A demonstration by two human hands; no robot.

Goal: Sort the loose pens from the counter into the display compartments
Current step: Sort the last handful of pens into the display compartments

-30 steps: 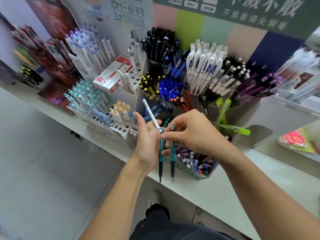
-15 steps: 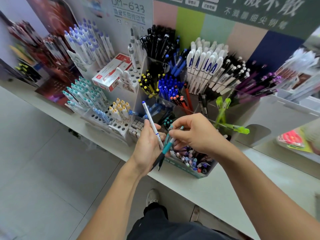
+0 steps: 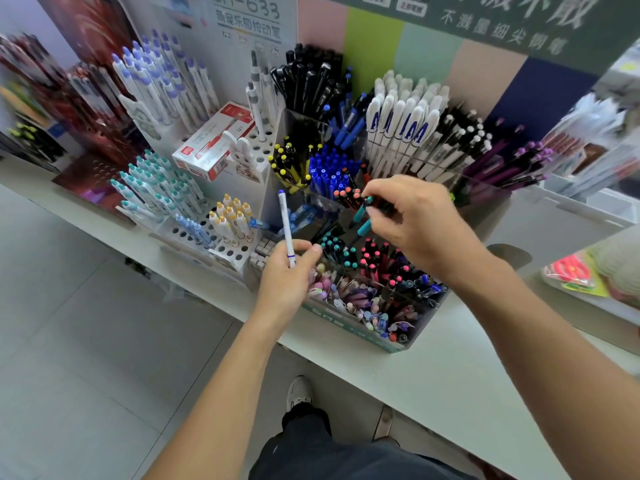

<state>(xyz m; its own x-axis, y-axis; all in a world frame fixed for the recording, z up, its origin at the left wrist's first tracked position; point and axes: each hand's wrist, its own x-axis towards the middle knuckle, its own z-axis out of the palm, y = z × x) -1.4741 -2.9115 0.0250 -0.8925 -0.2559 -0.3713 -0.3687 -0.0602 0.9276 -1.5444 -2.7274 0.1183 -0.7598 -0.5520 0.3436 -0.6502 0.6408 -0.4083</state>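
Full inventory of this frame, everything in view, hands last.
teal pens: two, teal and black, pinched in right hand above the display
white pen: one, white with blue tip, upright in left hand
display: one, clear compartments of many pens, on counter
counter: one, white, along the front
red box: one, red and white, on the holed rack at left
shoe: one, white, on floor below
left hand: holds white pen
right hand: pinches teal pens

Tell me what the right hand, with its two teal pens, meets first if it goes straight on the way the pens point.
Probably the teal-capped pens in their compartment, just below the tips of the two teal pens in the right hand; depth is unclear.
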